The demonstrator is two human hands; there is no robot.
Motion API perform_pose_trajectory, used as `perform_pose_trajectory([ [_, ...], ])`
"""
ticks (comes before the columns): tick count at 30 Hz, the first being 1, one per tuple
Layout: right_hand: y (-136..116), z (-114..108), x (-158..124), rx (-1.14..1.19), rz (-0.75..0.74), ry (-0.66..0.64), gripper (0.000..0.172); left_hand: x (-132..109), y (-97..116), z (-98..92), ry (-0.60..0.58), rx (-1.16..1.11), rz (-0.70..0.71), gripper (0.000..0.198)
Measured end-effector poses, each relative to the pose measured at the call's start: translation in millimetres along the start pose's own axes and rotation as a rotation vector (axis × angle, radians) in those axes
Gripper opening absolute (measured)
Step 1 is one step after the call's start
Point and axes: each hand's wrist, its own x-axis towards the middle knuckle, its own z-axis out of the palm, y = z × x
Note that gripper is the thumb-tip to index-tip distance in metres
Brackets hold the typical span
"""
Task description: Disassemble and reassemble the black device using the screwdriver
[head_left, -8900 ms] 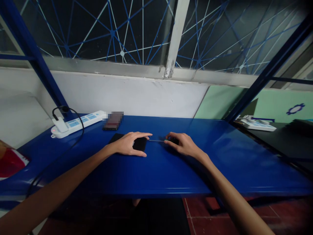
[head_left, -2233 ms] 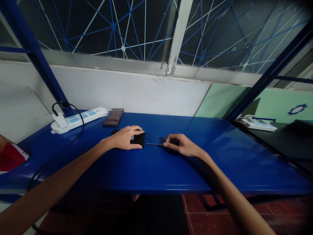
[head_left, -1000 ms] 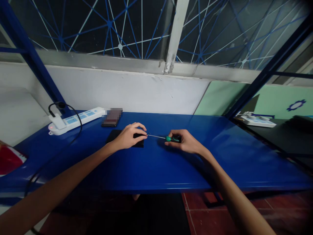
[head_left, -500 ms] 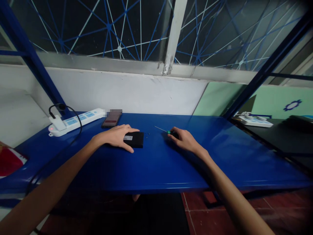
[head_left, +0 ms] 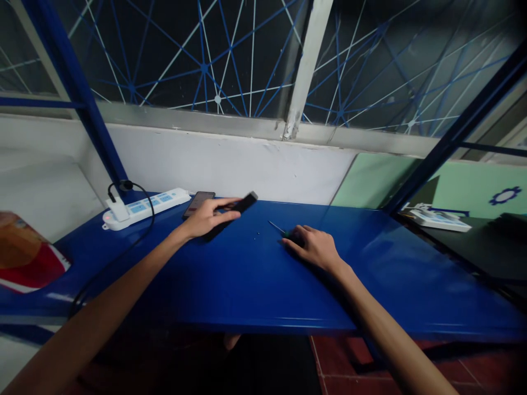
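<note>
My left hand grips a flat black rectangular case between thumb and fingers. The case is tipped up on its side and raised at its right end; whether its lower edge touches the table I cannot tell. My right hand rests on the blue table, closed around the handle of a screwdriver. Its thin metal shaft points up and left, and a bit of green shows at the handle. Between the hands lie tiny dark bits, perhaps screws.
Behind my left hand lies a phone. A white power strip with a plugged-in adapter and black cable runs along the left. A red and orange packet is at far left. Blue posts flank the table.
My left hand has lifted the black case from lying flat and tilted it on its side. My right hand stays low with the screwdriver. The view has shifted slightly.
</note>
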Motion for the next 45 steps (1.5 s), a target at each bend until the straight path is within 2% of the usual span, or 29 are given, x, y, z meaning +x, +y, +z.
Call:
perform_pose_trajectory([
  [2, -0.5, -2.6, 1.2, -0.002, 0.039, 0.067, 0.049, 0.5, 7.2, 7.7, 0.074, -0.367, -0.063, 0.055],
  [5, -5.1, -9.3, 11.2, -0.012, 0.113, 0.212, 0.048, 2.3, 10.4, 19.1, 0.006, -0.795, -0.186, 0.058],
  [7, -14.2, -14.1, 25.9, -0.002, 0.127, 0.272, 0.046, 3.5, 5.2, 25.5, 0.015, -0.952, -0.269, 0.056],
  [9, -29.8, -17.0, 46.3, 0.031, 0.09, 0.275, 0.045, 4.3, -4.2, 30.9, 0.049, -1.016, -0.36, 0.048],
  [11, -50.7, -16.6, 67.8, 0.102, 0.048, 0.232, 0.045, 4.5, -14.0, 35.4, 0.092, -1.04, -0.405, 0.043],
  [13, -72.7, -13.8, 83.8, 0.192, 0.047, 0.178, 0.049, 4.0, -20.7, 39.2, 0.157, -1.013, -0.384, 0.039],
  [17, -99.9, -7.4, 84.1, 0.36, 0.051, 0.119, 0.059, 2.1, -21.9, 44.7, 0.334, -0.859, -0.347, 0.036],
  [19, -101.8, -5.8, 72.8, 0.505, 0.05, 0.086, 0.058, 0.8, -19.3, 47.0, 0.351, -0.833, -0.322, 0.038],
  [22, -98.7, -4.8, 58.3, 0.826, 0.081, -0.013, 0.052, -0.7, -16.3, 49.4, 0.318, -0.81, -0.277, 0.044],
  [25, -97.2, -3.4, 55.7, 1.082, 0.1, -0.098, 0.048, 0.5, -16.6, 49.1, 0.313, -0.784, -0.268, 0.045],
  [28, -93.5, -3.8, 60.9, 1.16, 0.135, -0.048, 0.048, 5.2, -19.4, 40.0, 0.343, -0.749, -0.288, 0.042],
  [30, -84.7, -6.7, 65.8, 1.187, 0.172, 0.009, 0.047, 8.4, -21.4, 26.4, 0.335, -0.712, -0.292, 0.042],
  [31, -78.3, -8.9, 68.4, 1.212, 0.187, 0.039, 0.047, 9.3, -22.1, 17.9, 0.293, -0.678, -0.317, 0.044],
  [34, -55.8, -15.4, 78.0, 1.245, 0.343, 0.179, 0.047, 8.3, -21.5, -7.3, 0.0, -0.471, -0.401, 0.047],
  [35, -49.6, -16.7, 82.1, 1.224, 0.397, 0.196, 0.048, 6.8, -20.5, -13.1, -0.062, -0.363, -0.399, 0.044],
  [36, -45.2, -17.1, 86.6, 1.18, 0.426, 0.168, 0.049, 5.1, -19.3, -16.6, -0.141, -0.259, -0.394, 0.039],
  [38, -42.9, -14.6, 97.0, 1.062, 0.431, 0.024, 0.05, 1.7, -17.2, -17.2, -0.333, -0.152, -0.379, 0.035],
  [39, -45.1, -11.7, 102.6, 1.005, 0.418, -0.062, 0.051, 0.3, -16.5, -14.8, -0.427, -0.127, -0.368, 0.035],
  [41, -54.8, -3.1, 114.1, 0.963, 0.411, -0.144, 0.05, -1.6, -15.9, -7.5, -0.562, -0.088, -0.341, 0.036],
  [43, -68.3, 7.3, 124.2, 0.919, 0.399, -0.204, 0.048, -2.8, -15.6, -0.2, -0.649, -0.044, -0.303, 0.036],
  [45, -81.7, 16.9, 131.8, 0.876, 0.382, -0.253, 0.047, -3.7, -14.5, 4.9, -0.689, -0.011, -0.265, 0.035],
])
